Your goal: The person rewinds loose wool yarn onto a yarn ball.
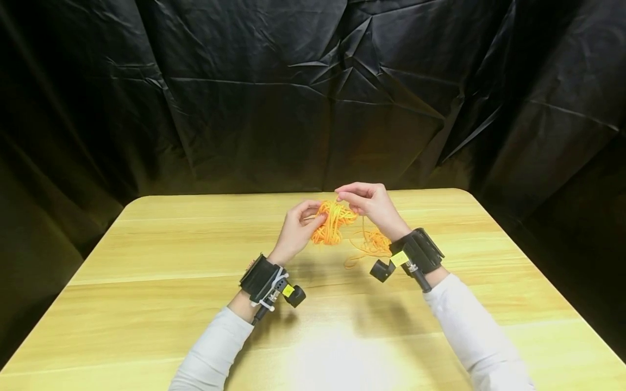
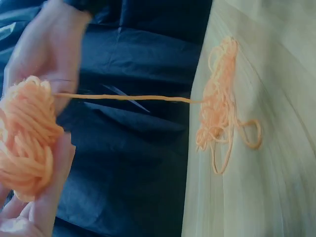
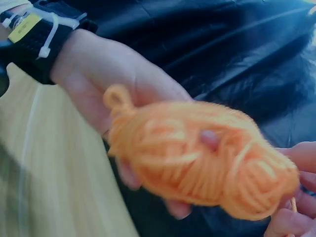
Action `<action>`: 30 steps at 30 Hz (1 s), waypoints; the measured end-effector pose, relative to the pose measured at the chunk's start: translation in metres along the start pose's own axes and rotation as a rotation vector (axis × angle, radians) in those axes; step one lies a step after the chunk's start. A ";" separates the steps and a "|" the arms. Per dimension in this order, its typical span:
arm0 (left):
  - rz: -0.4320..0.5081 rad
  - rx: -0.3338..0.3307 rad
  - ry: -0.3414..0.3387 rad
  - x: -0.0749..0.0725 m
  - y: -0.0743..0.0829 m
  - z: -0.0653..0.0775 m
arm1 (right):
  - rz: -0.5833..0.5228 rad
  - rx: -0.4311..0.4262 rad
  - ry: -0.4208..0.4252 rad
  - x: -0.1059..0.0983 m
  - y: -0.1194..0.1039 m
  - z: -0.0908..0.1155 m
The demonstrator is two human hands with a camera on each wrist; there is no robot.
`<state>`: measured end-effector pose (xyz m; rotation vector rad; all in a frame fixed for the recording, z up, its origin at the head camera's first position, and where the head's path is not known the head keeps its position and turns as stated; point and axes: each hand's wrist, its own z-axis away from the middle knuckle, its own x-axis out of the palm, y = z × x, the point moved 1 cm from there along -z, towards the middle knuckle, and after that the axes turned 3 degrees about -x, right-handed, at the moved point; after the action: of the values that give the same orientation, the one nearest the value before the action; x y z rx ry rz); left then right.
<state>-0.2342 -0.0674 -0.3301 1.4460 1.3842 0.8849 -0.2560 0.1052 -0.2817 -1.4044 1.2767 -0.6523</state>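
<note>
An orange yarn ball point(image 1: 331, 225), wound long and lumpy, is held above the table by my left hand point(image 1: 295, 228), whose thumb and fingers grip it. In the right wrist view the left hand point(image 3: 118, 74) wraps behind the ball point(image 3: 182, 153), and a small loop sticks out at one end. My right hand point(image 1: 374, 205) is at the ball's far right end, pinching the yarn between thumb and fingers. From there a taut strand point(image 2: 133, 97) runs down to a loose yarn pile point(image 2: 217, 98) on the table. The right forearm's wrist strap partly covers that pile in the head view.
The wooden table point(image 1: 146, 298) has rounded far corners. Behind it hangs a creased black curtain point(image 1: 254, 125). Both wrists wear black straps with small cameras, the left camera point(image 1: 294, 296) and the right camera point(image 1: 380, 270) sitting low between the forearms.
</note>
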 end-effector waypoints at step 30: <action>0.236 -0.347 -0.250 -0.001 0.000 0.005 | 0.164 0.097 0.065 0.006 0.023 0.009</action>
<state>-0.2299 -0.0689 -0.3318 1.4086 0.8402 0.9989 -0.2541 0.1064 -0.3067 -1.1940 1.3771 -0.6440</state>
